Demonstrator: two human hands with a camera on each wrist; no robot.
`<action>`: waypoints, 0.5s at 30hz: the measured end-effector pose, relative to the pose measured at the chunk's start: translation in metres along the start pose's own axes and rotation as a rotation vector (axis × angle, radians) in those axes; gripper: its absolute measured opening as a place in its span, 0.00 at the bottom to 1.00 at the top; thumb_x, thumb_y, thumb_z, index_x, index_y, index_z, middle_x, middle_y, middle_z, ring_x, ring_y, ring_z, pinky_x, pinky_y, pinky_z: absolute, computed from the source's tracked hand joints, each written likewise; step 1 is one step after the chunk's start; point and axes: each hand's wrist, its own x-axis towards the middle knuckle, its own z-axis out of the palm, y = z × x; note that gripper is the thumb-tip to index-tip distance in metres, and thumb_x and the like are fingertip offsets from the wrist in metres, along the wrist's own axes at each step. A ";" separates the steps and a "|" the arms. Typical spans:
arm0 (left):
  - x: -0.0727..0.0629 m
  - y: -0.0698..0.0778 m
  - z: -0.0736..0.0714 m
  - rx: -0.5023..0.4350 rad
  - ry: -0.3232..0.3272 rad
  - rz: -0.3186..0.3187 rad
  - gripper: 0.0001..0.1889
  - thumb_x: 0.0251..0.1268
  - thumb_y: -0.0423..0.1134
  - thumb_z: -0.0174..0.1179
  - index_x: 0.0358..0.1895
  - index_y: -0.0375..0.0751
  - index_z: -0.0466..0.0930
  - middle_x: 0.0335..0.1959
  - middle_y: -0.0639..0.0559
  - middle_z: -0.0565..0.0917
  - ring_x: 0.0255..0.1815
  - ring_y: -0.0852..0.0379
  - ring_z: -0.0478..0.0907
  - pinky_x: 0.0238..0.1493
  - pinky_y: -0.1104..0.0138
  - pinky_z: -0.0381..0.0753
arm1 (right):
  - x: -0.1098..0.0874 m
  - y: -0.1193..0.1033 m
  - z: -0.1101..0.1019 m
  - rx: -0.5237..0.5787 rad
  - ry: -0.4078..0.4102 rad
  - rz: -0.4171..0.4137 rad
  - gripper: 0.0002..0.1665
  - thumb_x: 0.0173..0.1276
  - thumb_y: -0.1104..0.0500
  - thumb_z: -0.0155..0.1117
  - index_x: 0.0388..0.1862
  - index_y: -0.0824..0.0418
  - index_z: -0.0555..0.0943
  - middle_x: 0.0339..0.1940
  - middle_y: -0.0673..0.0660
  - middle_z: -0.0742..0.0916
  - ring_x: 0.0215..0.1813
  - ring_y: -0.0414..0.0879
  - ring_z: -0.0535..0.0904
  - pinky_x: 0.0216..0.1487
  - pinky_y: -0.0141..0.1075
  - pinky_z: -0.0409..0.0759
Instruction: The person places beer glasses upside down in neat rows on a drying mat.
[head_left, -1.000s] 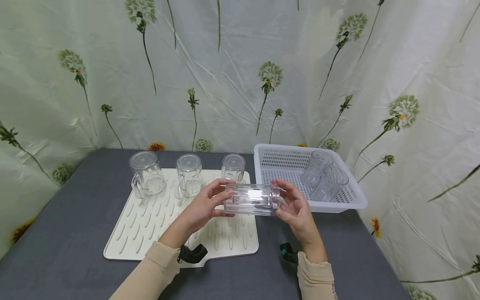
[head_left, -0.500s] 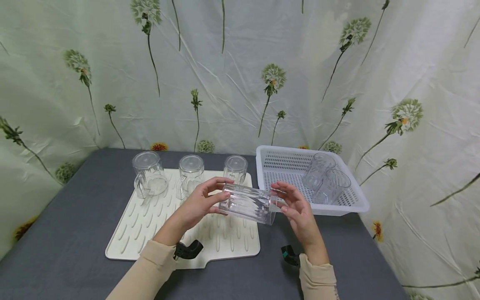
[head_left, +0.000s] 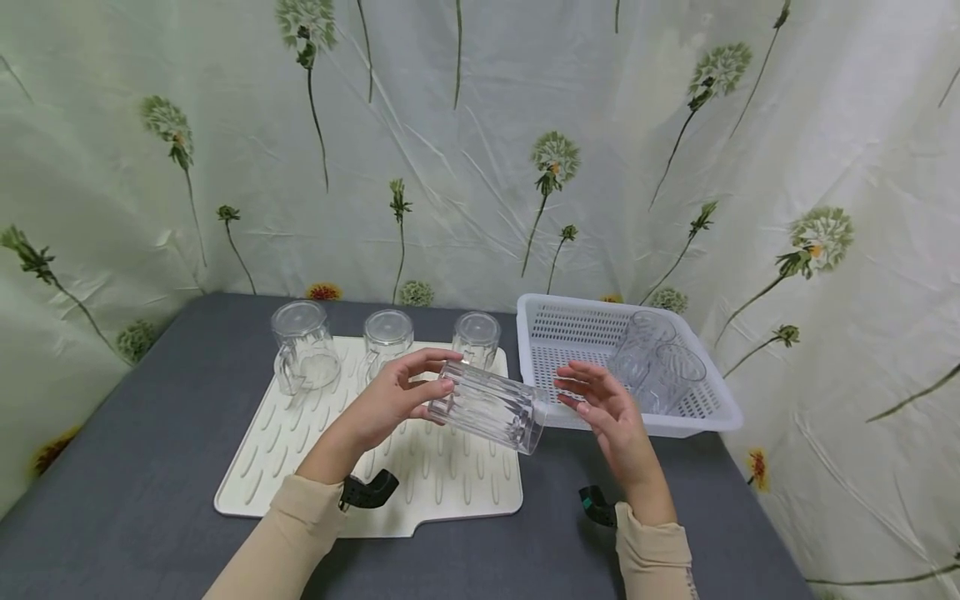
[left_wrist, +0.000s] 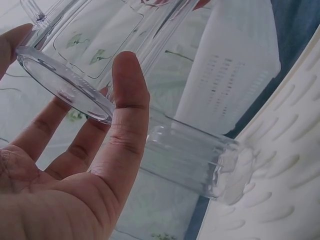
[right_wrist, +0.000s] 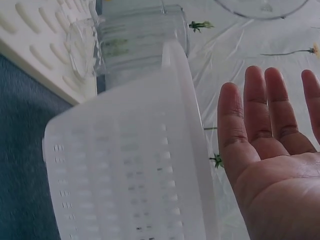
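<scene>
In the head view my left hand (head_left: 397, 397) grips a clear glass mug (head_left: 487, 406) near its base, thumb on one side and fingers on the other. The mug is held in the air over the white ridged drying mat (head_left: 330, 492), tilted with its mouth towards the right and down. Its thick round base (left_wrist: 65, 87) faces my palm in the left wrist view, and part of what looks like a handle (left_wrist: 37, 12) shows there. My right hand (head_left: 611, 417) is apart from the mug, just right of its rim, fingers spread and loosely bent with nothing in them.
Along the mat's back stand three upside-down glass mugs: one at left (head_left: 306, 348), one in the middle (head_left: 387, 337), one at right (head_left: 476, 337). A white perforated basket (head_left: 555, 304) at back right holds two clear glasses (head_left: 671, 379). A flowered curtain (head_left: 465, 208) hangs behind.
My right hand has come off the mug's rim end and moved slightly right. The left hand has drawn the mug a little left, and its mouth end has tipped downward.
</scene>
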 end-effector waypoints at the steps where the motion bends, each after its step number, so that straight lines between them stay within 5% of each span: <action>1: -0.001 0.001 0.000 0.004 0.001 0.000 0.29 0.78 0.43 0.66 0.78 0.43 0.73 0.73 0.36 0.71 0.65 0.46 0.79 0.49 0.52 0.93 | 0.000 0.000 -0.002 -0.006 0.000 0.002 0.30 0.76 0.73 0.50 0.77 0.66 0.70 0.70 0.52 0.83 0.71 0.47 0.81 0.72 0.36 0.81; 15: -0.007 0.004 -0.007 0.047 0.011 0.022 0.28 0.77 0.44 0.67 0.77 0.48 0.75 0.72 0.40 0.74 0.67 0.45 0.81 0.59 0.51 0.83 | 0.001 -0.011 -0.019 -0.105 -0.046 0.024 0.29 0.79 0.72 0.50 0.77 0.66 0.69 0.71 0.50 0.82 0.71 0.44 0.80 0.71 0.32 0.81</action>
